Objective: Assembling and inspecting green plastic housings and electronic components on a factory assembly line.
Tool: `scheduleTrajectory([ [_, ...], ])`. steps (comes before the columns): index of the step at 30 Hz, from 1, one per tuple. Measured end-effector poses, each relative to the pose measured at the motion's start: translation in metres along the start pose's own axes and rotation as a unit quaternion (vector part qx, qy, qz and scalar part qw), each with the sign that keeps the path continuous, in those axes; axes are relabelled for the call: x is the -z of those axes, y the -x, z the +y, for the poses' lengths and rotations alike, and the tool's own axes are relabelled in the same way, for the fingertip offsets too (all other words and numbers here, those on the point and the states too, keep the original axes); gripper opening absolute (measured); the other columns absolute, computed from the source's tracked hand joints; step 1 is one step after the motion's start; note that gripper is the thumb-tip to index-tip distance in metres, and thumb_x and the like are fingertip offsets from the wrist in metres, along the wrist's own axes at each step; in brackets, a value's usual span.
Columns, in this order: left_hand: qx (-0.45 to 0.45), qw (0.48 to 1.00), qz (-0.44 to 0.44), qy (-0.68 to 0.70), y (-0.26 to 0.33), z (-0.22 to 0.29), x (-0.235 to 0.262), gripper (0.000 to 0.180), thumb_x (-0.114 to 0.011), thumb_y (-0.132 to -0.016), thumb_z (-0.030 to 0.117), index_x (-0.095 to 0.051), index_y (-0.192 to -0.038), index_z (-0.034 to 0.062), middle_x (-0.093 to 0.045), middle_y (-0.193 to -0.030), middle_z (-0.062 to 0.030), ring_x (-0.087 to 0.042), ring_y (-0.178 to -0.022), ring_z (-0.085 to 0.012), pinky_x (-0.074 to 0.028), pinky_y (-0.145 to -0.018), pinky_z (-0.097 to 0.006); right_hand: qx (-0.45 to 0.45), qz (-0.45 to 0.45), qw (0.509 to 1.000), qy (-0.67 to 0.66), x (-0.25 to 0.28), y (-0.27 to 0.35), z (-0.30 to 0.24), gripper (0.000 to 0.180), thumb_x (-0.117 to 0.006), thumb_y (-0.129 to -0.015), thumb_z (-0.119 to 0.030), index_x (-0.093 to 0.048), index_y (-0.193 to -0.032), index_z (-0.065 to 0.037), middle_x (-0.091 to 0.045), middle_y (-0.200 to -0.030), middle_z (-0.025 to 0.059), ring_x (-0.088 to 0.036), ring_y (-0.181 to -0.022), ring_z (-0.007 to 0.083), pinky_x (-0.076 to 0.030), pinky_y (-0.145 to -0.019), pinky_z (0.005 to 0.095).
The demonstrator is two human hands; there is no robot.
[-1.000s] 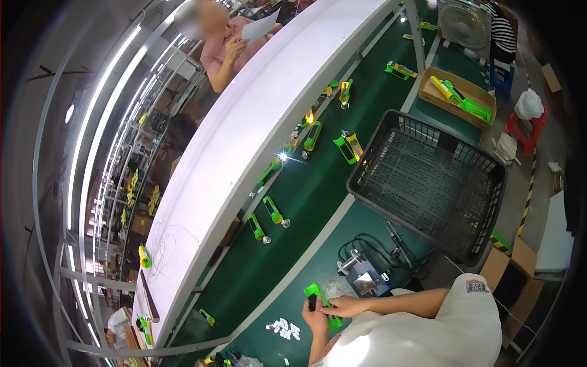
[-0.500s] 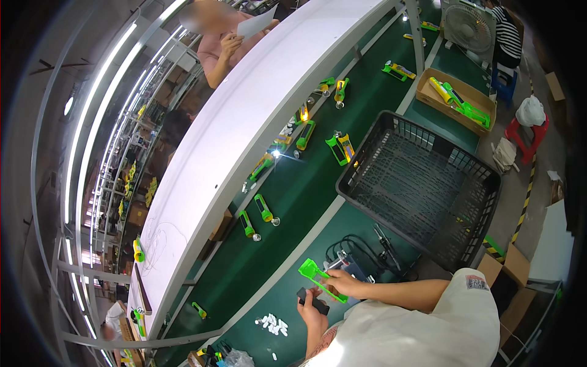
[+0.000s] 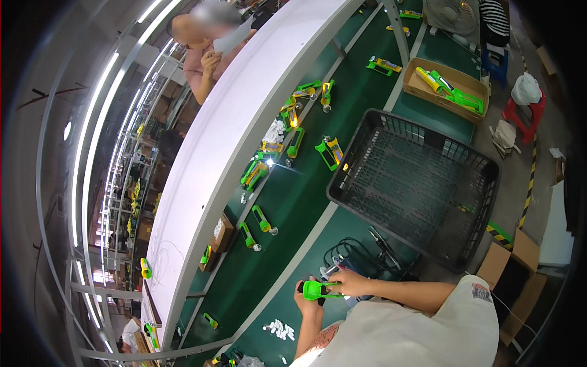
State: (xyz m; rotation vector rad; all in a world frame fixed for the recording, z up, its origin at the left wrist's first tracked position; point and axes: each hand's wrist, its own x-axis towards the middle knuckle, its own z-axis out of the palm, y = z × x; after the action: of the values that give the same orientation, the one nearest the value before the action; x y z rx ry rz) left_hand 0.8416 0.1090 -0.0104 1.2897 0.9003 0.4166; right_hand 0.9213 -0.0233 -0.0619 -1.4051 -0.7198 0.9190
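Above the near part of the green bench, my right hand [image 3: 347,283] is closed on a bright green plastic housing [image 3: 311,290], whose cup-shaped end points left. Just beside it my left hand [image 3: 307,306] is closed round a black piece [image 3: 300,286]; the housing covers most of that piece. Whether the two parts touch, I cannot tell. Small white pieces [image 3: 281,330] lie in a loose pile left of my left hand. Behind my right hand stands a blue-grey box-shaped device [image 3: 354,262] with black cables.
A large black plastic crate [image 3: 416,257] lies beyond my right arm. Green and yellow lamps [image 3: 295,142] are spread along the green conveyor [image 3: 306,202]. A cardboard tray [image 3: 411,92] holds more parts. Across the white shelf [image 3: 244,116], a person [image 3: 205,67] holds paper.
The green housing has turned and come left, over the black piece in my left hand. My hands have drawn closer together. The whole view has shifted slightly.
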Motion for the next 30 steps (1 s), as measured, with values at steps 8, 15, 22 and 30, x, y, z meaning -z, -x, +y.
scheduleTrajectory([
  [8,0.125,0.985,0.045,0.111,-0.001,0.015,0.008,0.017,-0.073,-0.085,0.015,-0.058,-0.087,0.0064,-0.064,-0.077,-0.0074,-0.061,-0.063,-0.0184,-0.049,-0.055,-0.03,0.09,-0.122,0.987,0.058,-0.016,-0.01,-0.009,0.026,-0.064,-0.089,-0.027,-0.067,-0.097,-0.002,-0.063,-0.09,0.0149,-0.06,-0.085,0.0274,-0.045,-0.073,0.0388],
  [15,-0.011,0.993,0.113,0.003,0.004,-0.015,0.018,0.016,-0.075,-0.083,0.016,-0.064,-0.081,0.0051,-0.057,-0.068,0.0006,-0.052,-0.057,-0.011,-0.038,-0.05,-0.027,0.067,-0.185,0.978,0.064,-0.017,-0.012,-0.045,0.024,-0.064,-0.085,-0.025,-0.068,-0.083,-0.002,-0.062,-0.065,0.0131,-0.056,-0.057,0.0208,-0.043,-0.057,0.0348],
  [22,0.051,0.99,0.06,0.116,0.005,0.003,0.019,0.012,-0.073,-0.083,0.01,-0.063,-0.081,0.0034,-0.059,-0.067,-0.0006,-0.052,-0.056,-0.0094,-0.039,-0.049,-0.026,-0.02,-0.218,0.973,-0.07,-0.008,-0.014,-0.034,0.023,-0.064,-0.084,-0.02,-0.066,-0.075,0.0,-0.057,-0.059,0.0053,-0.051,-0.053,0.0126,-0.039,-0.05,0.0306],
  [30,0.03,0.998,0.042,0.035,-0.007,0.016,0.023,0.005,-0.067,-0.085,0.006,-0.065,-0.084,0.0017,-0.066,-0.082,-0.007,-0.06,-0.067,-0.0165,-0.048,-0.062,-0.029,-0.011,-0.175,0.976,-0.129,0.004,-0.013,-0.024,0.023,-0.062,-0.081,-0.018,-0.062,-0.067,0.0,-0.049,-0.055,0.0015,-0.045,-0.05,0.0091,-0.035,-0.049,0.0282],
])
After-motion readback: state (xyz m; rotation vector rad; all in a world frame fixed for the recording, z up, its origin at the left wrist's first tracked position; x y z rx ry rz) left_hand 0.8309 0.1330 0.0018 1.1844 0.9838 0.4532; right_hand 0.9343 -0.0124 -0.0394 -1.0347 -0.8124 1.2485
